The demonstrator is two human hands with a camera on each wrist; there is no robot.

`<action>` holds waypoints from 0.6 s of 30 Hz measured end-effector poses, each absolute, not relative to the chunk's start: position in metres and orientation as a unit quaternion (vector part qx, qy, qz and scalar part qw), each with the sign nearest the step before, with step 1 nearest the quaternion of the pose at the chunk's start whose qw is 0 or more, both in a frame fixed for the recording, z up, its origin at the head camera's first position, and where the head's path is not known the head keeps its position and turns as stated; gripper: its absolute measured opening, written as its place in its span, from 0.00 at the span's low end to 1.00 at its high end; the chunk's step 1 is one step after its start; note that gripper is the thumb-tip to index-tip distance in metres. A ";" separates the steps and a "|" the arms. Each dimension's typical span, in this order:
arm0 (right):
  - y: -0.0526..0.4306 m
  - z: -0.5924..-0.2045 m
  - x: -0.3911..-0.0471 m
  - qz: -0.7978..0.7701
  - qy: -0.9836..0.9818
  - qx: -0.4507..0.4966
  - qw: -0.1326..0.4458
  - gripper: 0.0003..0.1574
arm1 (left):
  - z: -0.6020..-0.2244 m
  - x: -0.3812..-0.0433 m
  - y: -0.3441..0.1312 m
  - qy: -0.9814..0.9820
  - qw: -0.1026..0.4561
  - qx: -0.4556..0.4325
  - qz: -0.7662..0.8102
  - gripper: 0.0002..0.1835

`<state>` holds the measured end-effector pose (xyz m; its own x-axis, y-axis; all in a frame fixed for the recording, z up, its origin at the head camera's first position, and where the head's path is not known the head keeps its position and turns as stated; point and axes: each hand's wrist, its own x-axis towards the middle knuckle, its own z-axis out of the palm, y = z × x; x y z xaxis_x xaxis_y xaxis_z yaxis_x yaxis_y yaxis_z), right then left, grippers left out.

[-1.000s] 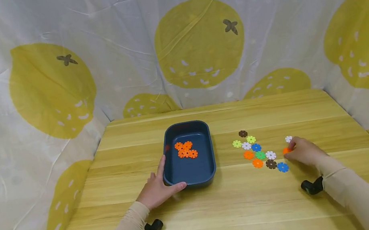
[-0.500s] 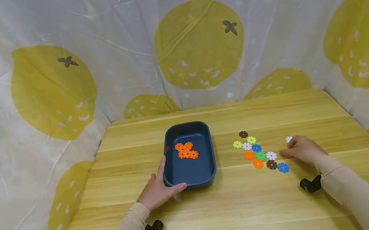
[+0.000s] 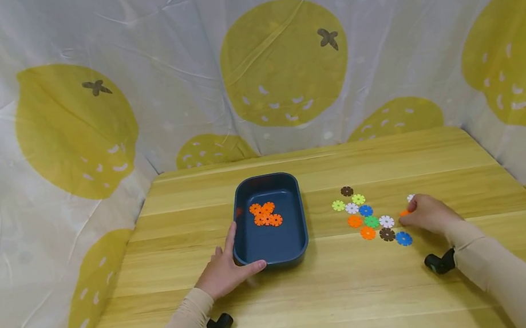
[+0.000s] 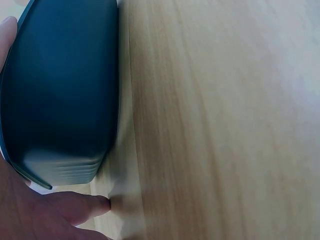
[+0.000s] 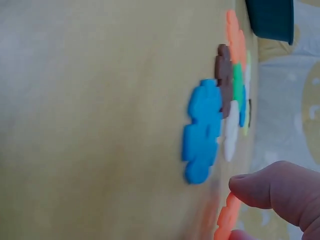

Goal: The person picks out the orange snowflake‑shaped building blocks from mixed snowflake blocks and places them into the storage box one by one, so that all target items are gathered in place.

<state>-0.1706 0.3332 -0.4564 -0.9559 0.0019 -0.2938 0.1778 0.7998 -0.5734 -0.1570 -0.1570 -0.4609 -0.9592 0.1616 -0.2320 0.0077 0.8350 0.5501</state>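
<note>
A dark blue rectangular tray (image 3: 301, 239) stands on the table with several orange snowflake discs (image 3: 262, 219) in it. My left hand (image 3: 222, 272) rests at its near left corner, thumb along the near rim and index finger at the left side, both fairly straight. To the right of the tray, my right hand (image 3: 430, 212) pinches one orange snowflake disc (image 5: 227, 216) between thumb and finger. Its thumb (image 5: 270, 190) lies on the disc's edge in the right wrist view, the disc tilted up on edge there. Behind that hand a white disc (image 3: 410, 198) is partly hidden.
Several flat discs lie between the tray and my right hand, among them a blue disc (image 3: 403, 238), a green disc (image 3: 371, 222) and a brown disc (image 3: 387, 234). A lemon-print curtain (image 3: 285, 61) hangs around the wooden table (image 3: 338, 302).
The orange disc under my right hand shifts slightly left and now shows between thumb and finger. My right hand has edged left a little; left hand and tray stay put.
</note>
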 end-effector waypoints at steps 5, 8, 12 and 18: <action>0.323 -0.446 -0.177 -0.339 0.929 0.036 0.140 0.30 | -0.460 -0.158 -0.157 0.948 0.131 0.043 0.286 0.67; 0.312 -0.437 -0.184 -0.366 0.920 0.018 0.136 0.31 | -0.459 -0.157 -0.158 0.948 0.129 0.042 0.289 0.67; 0.291 -0.423 -0.196 -0.400 0.908 -0.007 0.125 0.30 | -0.460 -0.156 -0.157 0.947 0.129 0.042 0.290 0.67; 0.253 -0.408 -0.215 -0.434 0.893 -0.037 0.113 0.26 | -0.463 -0.156 -0.156 0.948 0.130 0.044 0.287 0.67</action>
